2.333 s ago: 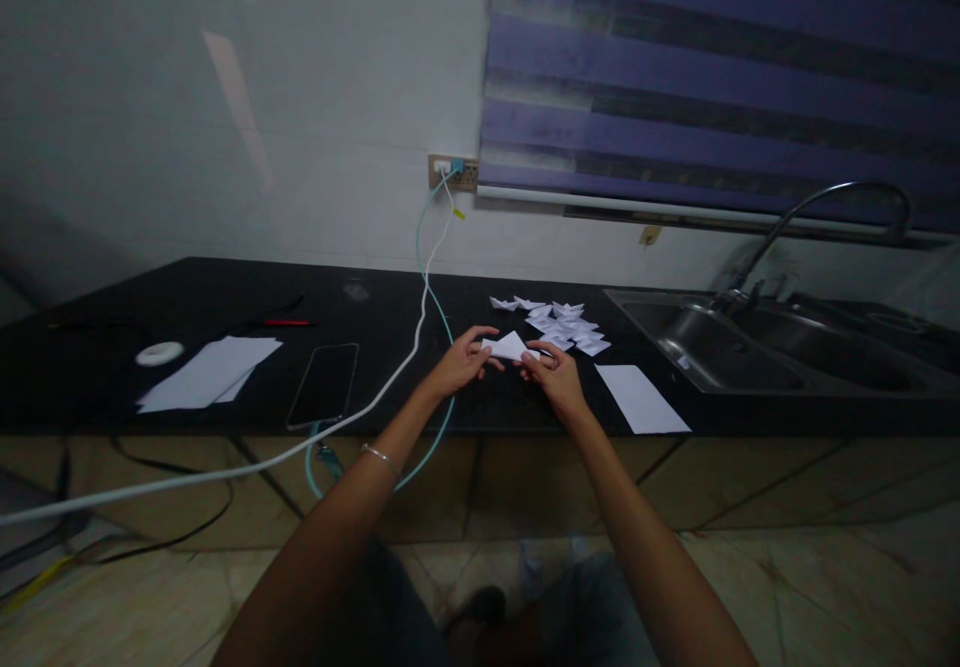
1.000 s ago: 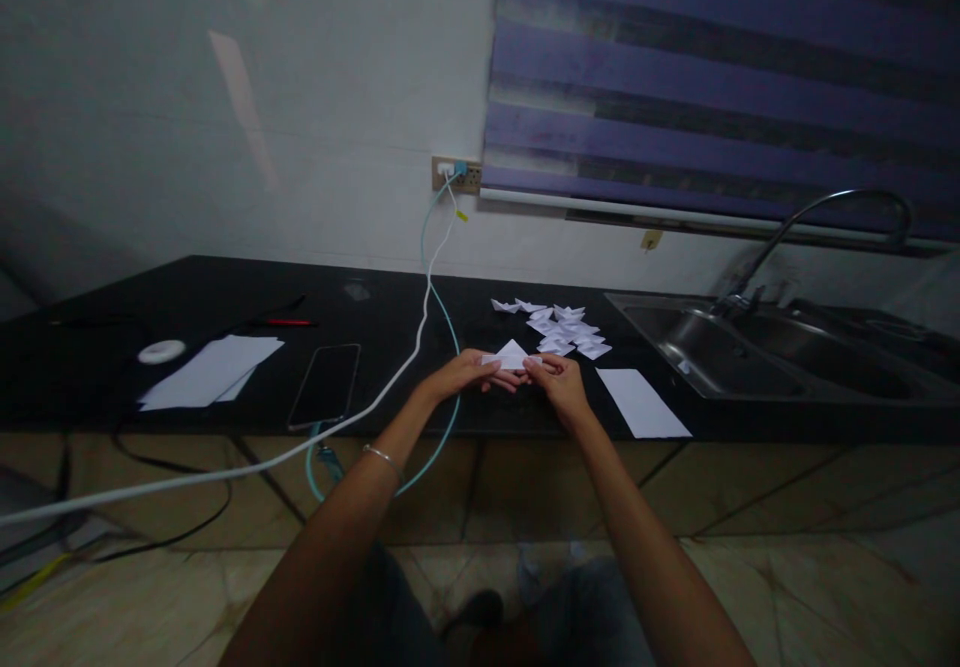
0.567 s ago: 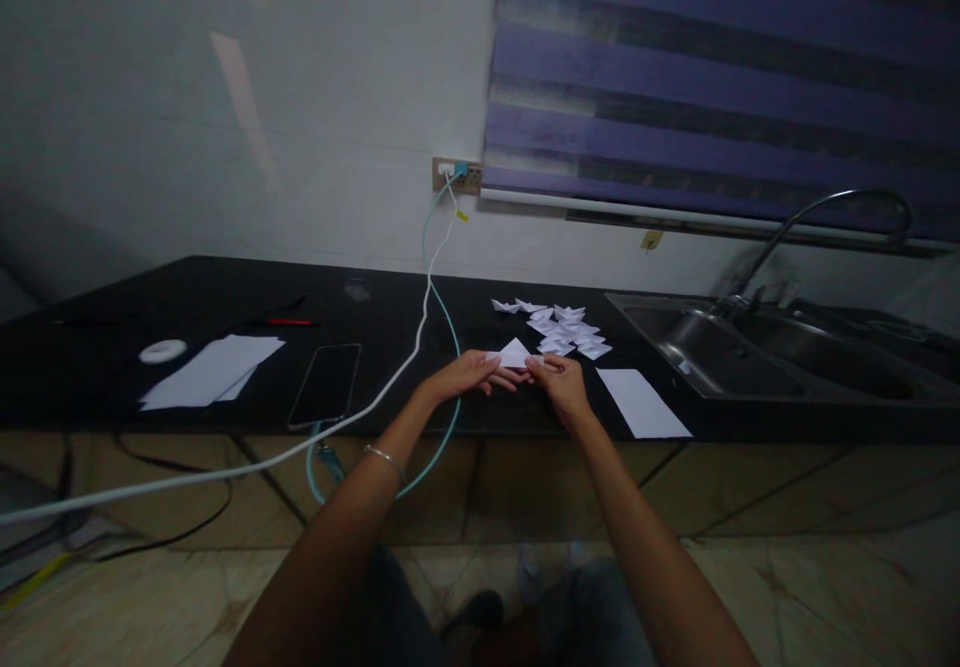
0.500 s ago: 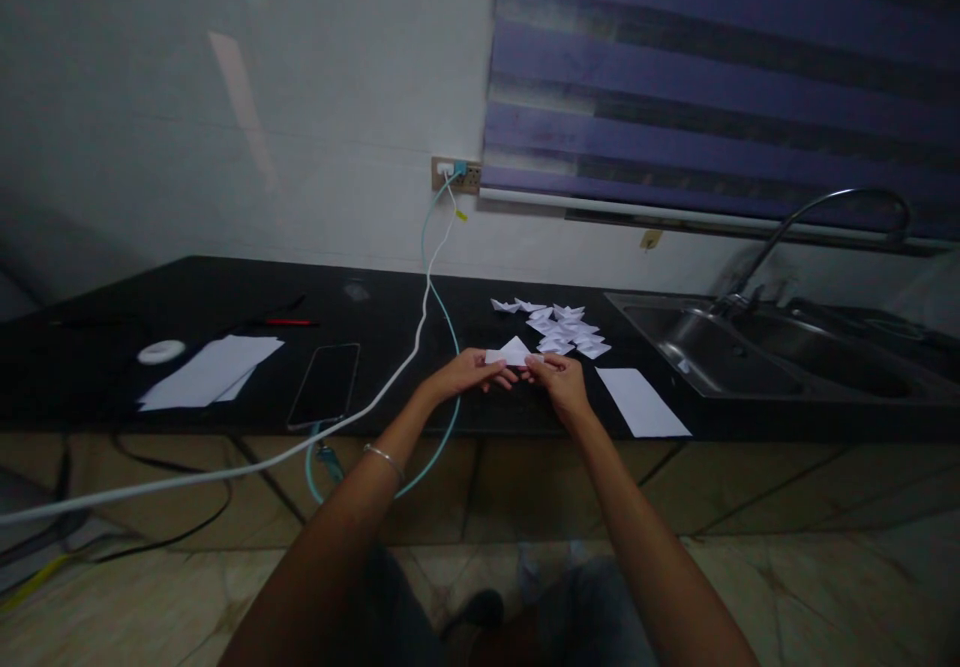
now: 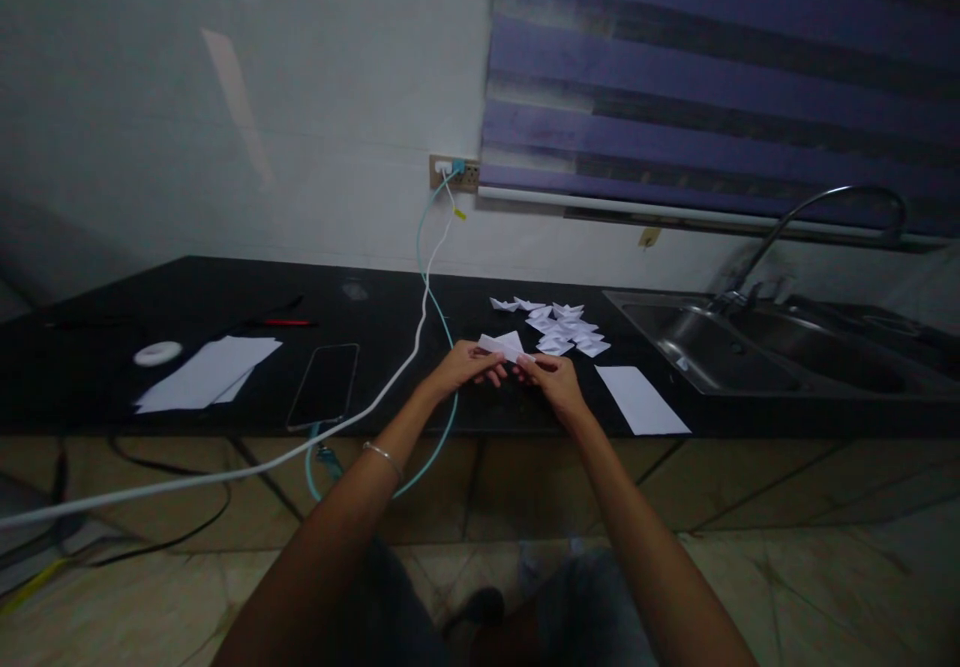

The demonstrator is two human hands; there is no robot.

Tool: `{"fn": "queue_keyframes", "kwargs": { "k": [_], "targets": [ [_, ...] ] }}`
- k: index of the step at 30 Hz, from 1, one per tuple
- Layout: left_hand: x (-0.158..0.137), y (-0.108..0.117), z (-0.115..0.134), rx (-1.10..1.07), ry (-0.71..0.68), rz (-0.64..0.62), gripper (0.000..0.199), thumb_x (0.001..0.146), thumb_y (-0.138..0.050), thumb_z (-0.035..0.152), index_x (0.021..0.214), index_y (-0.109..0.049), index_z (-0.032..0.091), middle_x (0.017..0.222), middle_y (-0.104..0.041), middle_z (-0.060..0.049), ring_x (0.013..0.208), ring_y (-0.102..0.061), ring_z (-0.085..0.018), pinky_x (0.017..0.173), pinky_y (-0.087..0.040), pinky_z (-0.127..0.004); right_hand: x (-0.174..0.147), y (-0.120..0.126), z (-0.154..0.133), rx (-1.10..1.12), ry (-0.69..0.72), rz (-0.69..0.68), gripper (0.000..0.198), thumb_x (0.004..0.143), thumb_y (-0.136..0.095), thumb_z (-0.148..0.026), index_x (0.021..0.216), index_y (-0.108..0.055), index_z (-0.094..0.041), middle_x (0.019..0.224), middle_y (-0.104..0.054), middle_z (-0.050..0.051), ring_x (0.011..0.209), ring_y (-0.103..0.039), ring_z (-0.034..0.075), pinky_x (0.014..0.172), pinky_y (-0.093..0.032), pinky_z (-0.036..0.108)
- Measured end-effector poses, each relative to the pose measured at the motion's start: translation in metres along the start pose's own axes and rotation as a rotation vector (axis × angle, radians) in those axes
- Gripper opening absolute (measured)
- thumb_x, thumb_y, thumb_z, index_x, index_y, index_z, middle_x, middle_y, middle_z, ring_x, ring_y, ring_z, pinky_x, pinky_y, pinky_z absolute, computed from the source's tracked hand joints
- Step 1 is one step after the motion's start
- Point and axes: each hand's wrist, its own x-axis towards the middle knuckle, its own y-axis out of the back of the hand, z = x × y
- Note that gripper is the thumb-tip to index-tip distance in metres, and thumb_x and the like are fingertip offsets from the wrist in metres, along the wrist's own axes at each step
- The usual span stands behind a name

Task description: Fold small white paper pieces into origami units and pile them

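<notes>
At frame centre, pinched in nearly closed left hand [image 5: 459, 368] and right hand [image 5: 557, 383]: one folded paper [image 5: 512, 345]; now tilted, previously level, suggesting folding under way; counted one phone [image 5: 325, 387] left of centre, one loose sheet [image 5: 643, 400] right of centre, two or more stacked sheets [image 5: 206, 375] far left; folded pieces [image 5: 561, 329] too overlapped to count.

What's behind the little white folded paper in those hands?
Past the small white folded paper, I see the flat black countertop and, farther back to the right, a cluster of white folded-paper boats. The paper hides whatever is directly behind it.
</notes>
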Motion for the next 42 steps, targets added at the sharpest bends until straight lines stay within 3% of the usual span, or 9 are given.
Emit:
{"fn": "queue_keyframes", "kwargs": {
  "k": [9, 14, 21, 26, 34, 38, 42],
  "targets": [
    [0.01, -0.004, -0.004, -0.174, 0.14, 0.115, 0.049, 0.077, -0.058, 0.061, 0.088, -0.051, 0.014, 0.058, -0.065, -0.005, 0.042, -0.058, -0.011, 0.038, -0.034, -0.015, -0.003, -0.006, 0.0, -0.198, 0.074, -0.071, 0.036, 0.078, -0.06, -0.05, 0.079, -0.074, -0.017, 0.067, -0.07, 0.004, 0.058, -0.059, 0.016, 0.054, -0.043, 0.026],
    [0.015, -0.008, -0.005, -0.171, 0.128, 0.205, 0.035, 0.071, -0.071, 0.037, 0.083, -0.044, 0.016, 0.051, -0.06, 0.001, 0.036, -0.052, -0.008, 0.037, -0.03, -0.014, -0.004, -0.006, -0.006, -0.219, 0.052, -0.196, 0.033, 0.077, -0.061, -0.047, 0.082, -0.074, -0.017, 0.068, -0.07, 0.003, 0.06, -0.059, 0.016, 0.055, -0.043, 0.025],
    [0.014, -0.003, -0.01, -0.286, 0.163, 0.292, 0.027, 0.061, -0.059, 0.015, 0.084, -0.046, 0.019, 0.061, -0.058, 0.004, 0.047, -0.055, -0.009, 0.043, -0.038, -0.016, -0.001, 0.002, -0.002, -0.034, -0.049, -0.242, 0.034, 0.079, -0.058, -0.039, 0.103, -0.071, -0.017, 0.081, -0.072, 0.005, 0.07, -0.063, 0.017, 0.063, -0.044, 0.026],
    [0.014, -0.003, -0.012, -0.198, 0.128, 0.272, 0.022, 0.062, -0.06, 0.021, 0.081, -0.048, 0.018, 0.069, -0.057, 0.002, 0.055, -0.058, -0.01, 0.04, -0.034, -0.014, -0.001, 0.004, 0.001, 0.017, -0.075, -0.281, 0.032, 0.079, -0.056, -0.032, 0.104, -0.07, -0.017, 0.079, -0.073, 0.005, 0.07, -0.063, 0.017, 0.065, -0.045, 0.028],
    [0.007, -0.009, -0.002, -0.212, 0.049, 0.209, 0.033, 0.061, -0.065, 0.023, 0.083, -0.042, 0.018, 0.058, -0.057, 0.004, 0.042, -0.055, -0.01, 0.034, -0.023, -0.013, -0.006, 0.002, -0.007, 0.05, -0.074, -0.307, 0.034, 0.077, -0.064, -0.036, 0.105, -0.069, -0.016, 0.088, -0.073, 0.007, 0.081, -0.066, 0.02, 0.078, -0.047, 0.032],
    [0.004, -0.009, -0.001, -0.207, 0.026, 0.172, 0.037, 0.061, -0.067, 0.025, 0.085, -0.04, 0.018, 0.058, -0.06, 0.003, 0.04, -0.055, -0.01, 0.034, -0.022, -0.013, -0.003, 0.003, 0.001, -0.011, -0.082, -0.294, 0.031, 0.075, -0.066, -0.034, 0.099, -0.07, -0.015, 0.087, -0.073, 0.007, 0.078, -0.066, 0.019, 0.073, -0.047, 0.029],
    [0.006, -0.007, -0.003, -0.188, 0.022, 0.215, 0.043, 0.06, -0.072, 0.025, 0.088, -0.04, 0.019, 0.06, -0.06, 0.005, 0.04, -0.055, -0.008, 0.035, -0.023, -0.012, 0.0, 0.0, 0.006, -0.111, -0.084, -0.221, 0.025, 0.075, -0.066, -0.033, 0.09, -0.071, -0.014, 0.078, -0.072, 0.006, 0.07, -0.065, 0.018, 0.063, -0.045, 0.026]
  ]
}}
